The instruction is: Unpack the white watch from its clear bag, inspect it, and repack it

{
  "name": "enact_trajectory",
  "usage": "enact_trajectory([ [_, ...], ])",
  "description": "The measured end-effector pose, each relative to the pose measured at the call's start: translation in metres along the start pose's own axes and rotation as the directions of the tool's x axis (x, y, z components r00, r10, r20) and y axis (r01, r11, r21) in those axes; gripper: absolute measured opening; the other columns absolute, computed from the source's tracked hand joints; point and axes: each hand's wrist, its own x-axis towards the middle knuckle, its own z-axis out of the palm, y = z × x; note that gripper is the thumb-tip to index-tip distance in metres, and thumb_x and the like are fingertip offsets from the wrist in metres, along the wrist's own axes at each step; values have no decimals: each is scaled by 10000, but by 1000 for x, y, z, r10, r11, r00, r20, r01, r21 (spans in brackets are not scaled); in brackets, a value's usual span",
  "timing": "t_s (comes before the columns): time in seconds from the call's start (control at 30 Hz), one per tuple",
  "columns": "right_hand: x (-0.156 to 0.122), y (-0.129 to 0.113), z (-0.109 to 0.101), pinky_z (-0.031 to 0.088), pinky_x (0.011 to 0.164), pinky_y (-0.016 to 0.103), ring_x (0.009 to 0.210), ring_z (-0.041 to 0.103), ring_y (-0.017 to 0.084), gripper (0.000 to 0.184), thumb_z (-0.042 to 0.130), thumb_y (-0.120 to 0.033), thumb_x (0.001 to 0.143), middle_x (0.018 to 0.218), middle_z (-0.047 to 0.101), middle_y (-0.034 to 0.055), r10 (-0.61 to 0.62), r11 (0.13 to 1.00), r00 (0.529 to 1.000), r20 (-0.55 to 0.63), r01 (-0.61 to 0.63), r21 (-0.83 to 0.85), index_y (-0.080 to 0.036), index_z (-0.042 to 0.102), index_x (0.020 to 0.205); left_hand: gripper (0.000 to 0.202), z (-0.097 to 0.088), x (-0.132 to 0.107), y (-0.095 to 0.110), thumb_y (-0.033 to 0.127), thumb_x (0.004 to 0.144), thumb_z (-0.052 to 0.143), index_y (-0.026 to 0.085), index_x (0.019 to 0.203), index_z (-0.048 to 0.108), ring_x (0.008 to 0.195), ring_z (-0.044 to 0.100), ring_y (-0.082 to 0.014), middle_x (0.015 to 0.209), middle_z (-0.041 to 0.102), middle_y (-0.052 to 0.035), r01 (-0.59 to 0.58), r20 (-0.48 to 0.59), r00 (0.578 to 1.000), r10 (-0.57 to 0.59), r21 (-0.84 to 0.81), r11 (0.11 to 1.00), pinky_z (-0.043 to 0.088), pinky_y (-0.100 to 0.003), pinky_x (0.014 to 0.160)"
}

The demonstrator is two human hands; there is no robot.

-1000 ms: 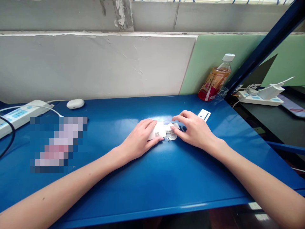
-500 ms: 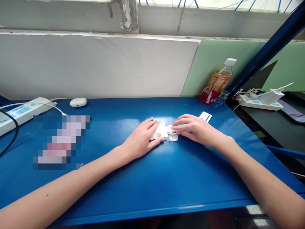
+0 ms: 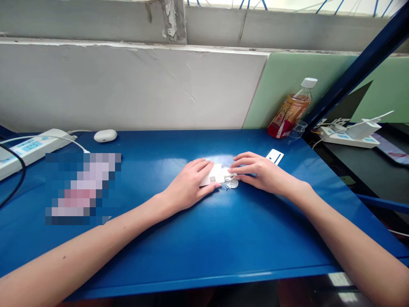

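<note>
Blue desk (image 3: pixel 204 243), left fingers (image 3: pixel 204 167) clamped on white card (image 3: pixel 217 174), right fingers (image 3: pixel 244 169) touching white piece (image 3: pixel 227 172), pinch unclear

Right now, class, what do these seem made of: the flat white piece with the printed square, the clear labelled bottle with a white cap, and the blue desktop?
Flat white piece: apparently matt paper or card, from its print and crisp edges; plastic is possible. Clear labelled bottle: probably glossy plastic, its neck transparent. Blue desktop: glossy, perhaps painted metal, from its bright reflections.
</note>
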Motion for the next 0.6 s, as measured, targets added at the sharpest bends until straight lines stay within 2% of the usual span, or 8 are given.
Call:
enact_trajectory([
  [0.17, 2, -6, 8, 567, 887, 439, 1017, 659, 259, 230, 564, -226, 978, 1060, 758, 84, 12, 1000, 1000, -16, -12, 8, -240, 769, 1082, 459, 2, -1, -1, 506, 1004, 490, 128, 1236, 608, 1226, 597, -339, 1272, 647, -194, -21, -26, 999, 21, 10, 1000, 498, -510, 1014],
  [0.33, 2, -10, 15, 571, 893, 451, 1039, 657, 266, 241, 544, -219, 985, 1069, 760, 87, 22, 1000, 999, -29, -22, 2, -239, 767, 1077, 462, 4, -2, 0, 499, 999, 506, 121, 1250, 592, 1218, 601, -345, 1277, 641, -201, -20, -31, 999, 21, 32, 999, 482, -528, 1025],
  [0.47, 1, -7, 5, 554, 956, 477, 1124, 635, 285, 211, 608, -262, 954, 1112, 750, 94, 21, 999, 998, -52, -23, -35, -238, 762, 1096, 475, 3, -1, 3, 502, 999, 505, 111, 1253, 593, 1221, 593, -355, 1277, 648, -198, -13, -28, 999, 16, 100, 995, 470, -539, 1032],
  [0.6, -1, -4, -5, 540, 989, 492, 1208, 594, 304, 178, 617, -250, 934, 1182, 729, 102, 48, 994, 995, -93, -56, -92, -221, 789, 966, 476, 3, -1, 5, 494, 992, 529, 108, 1265, 591, 1220, 596, -348, 1282, 651, -192, -3, -33, 999, 7, 126, 992, 467, -524, 1042],
])
